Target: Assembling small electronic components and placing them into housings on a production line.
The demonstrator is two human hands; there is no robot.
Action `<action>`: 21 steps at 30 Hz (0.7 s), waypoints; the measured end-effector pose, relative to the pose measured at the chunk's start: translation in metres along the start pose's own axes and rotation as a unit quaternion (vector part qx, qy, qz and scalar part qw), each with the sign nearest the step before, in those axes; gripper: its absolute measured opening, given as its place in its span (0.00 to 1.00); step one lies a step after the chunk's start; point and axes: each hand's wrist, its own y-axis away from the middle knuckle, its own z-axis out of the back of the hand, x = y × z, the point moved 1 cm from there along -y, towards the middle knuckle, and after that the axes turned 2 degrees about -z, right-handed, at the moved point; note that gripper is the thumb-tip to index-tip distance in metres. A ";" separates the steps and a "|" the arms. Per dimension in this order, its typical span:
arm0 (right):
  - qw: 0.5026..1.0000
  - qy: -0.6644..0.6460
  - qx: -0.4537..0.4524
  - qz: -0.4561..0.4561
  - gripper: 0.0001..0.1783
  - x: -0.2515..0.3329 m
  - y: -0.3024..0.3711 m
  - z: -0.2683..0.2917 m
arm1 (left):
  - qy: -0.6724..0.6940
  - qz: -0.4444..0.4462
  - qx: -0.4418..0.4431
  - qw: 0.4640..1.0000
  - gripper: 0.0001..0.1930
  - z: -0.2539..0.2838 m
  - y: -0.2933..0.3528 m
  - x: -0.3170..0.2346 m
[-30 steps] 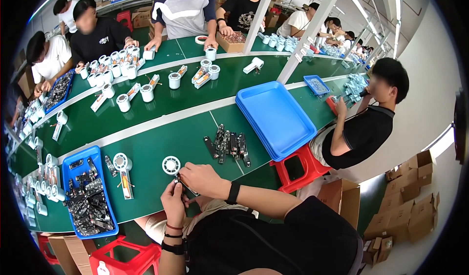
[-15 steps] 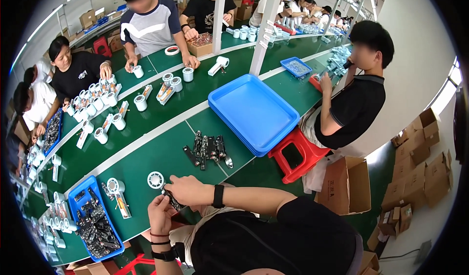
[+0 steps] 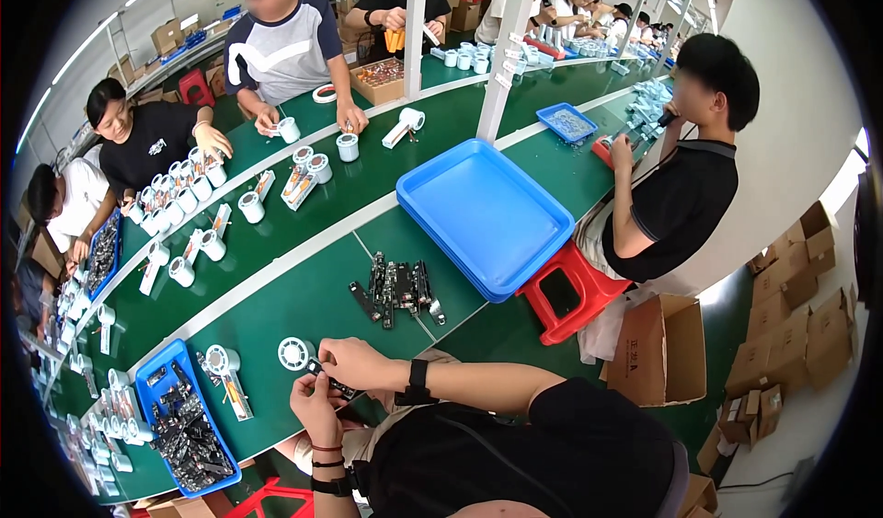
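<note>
In front of me, at the near edge of the green table, a pale blue round fan head [image 3: 295,353] stands beside my fingers. A narrow black circuit board [image 3: 341,388] lies between my hands, close to the fan head. My left hand [image 3: 315,406] has its fingertips closed on the board from below. My right hand [image 3: 357,364] is bent over the board's upper end, fingers closed, partly hiding it. Left of them lies another fan body [image 3: 221,362] with an open handle and orange wires. Several loose black circuit boards [image 3: 395,288] form a pile beyond my right hand.
A blue tray [image 3: 145,385] of black boards sits at the left. Stacked empty blue trays [image 3: 487,219] stand to the right, near a red stool [image 3: 575,293] and a cardboard box [image 3: 655,348]. A green belt [image 3: 276,233] carries fan bodies past co-workers opposite; another person sits at the right.
Both my hands stay by the fan head, with the fingers slightly shifted on the board. Fan bodies on the belt have moved left. A co-worker opposite now holds something orange.
</note>
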 end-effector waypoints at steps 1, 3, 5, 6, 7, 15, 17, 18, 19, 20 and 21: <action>1.000 0.000 -0.001 -0.001 0.08 0.000 0.000 -0.001 | 0.000 0.001 0.001 1.000 0.08 0.001 -0.002 -0.001; 1.000 0.011 -0.003 -0.001 0.08 -0.001 0.002 -0.003 | 0.000 -0.010 -0.010 1.000 0.08 0.003 -0.005 -0.003; 1.000 0.016 -0.002 -0.002 0.08 0.000 0.003 -0.003 | 0.001 -0.014 -0.016 1.000 0.08 0.005 -0.007 -0.004; 1.000 0.010 -0.003 -0.013 0.08 0.001 0.003 -0.001 | -0.013 0.002 0.010 1.000 0.09 0.005 -0.010 -0.005; 1.000 0.003 -0.005 -0.023 0.09 0.002 0.001 0.002 | -0.027 0.017 0.036 0.999 0.09 0.004 -0.013 -0.006; 0.996 0.038 0.066 -0.050 0.12 0.010 -0.020 -0.008 | -0.102 0.006 0.040 0.994 0.11 0.020 -0.030 0.001; 0.994 0.108 0.005 0.014 0.13 -0.002 -0.032 -0.002 | -0.147 -0.075 0.055 0.985 0.12 0.006 -0.050 0.001; 0.991 0.134 -0.016 0.009 0.14 -0.005 -0.033 -0.001 | -0.169 -0.083 0.070 0.980 0.13 -0.006 -0.055 -0.011; 0.986 0.162 -0.039 0.011 0.14 -0.007 -0.037 0.000 | -0.167 -0.051 0.067 0.982 0.14 -0.006 -0.060 -0.016; 0.987 0.159 0.005 -0.005 0.15 -0.006 -0.041 0.002 | -0.159 -0.022 0.065 0.985 0.15 -0.007 -0.061 -0.018; 0.986 0.158 0.046 -0.021 0.17 -0.004 -0.044 0.002 | -0.157 -0.019 0.047 0.986 0.15 -0.005 -0.059 -0.019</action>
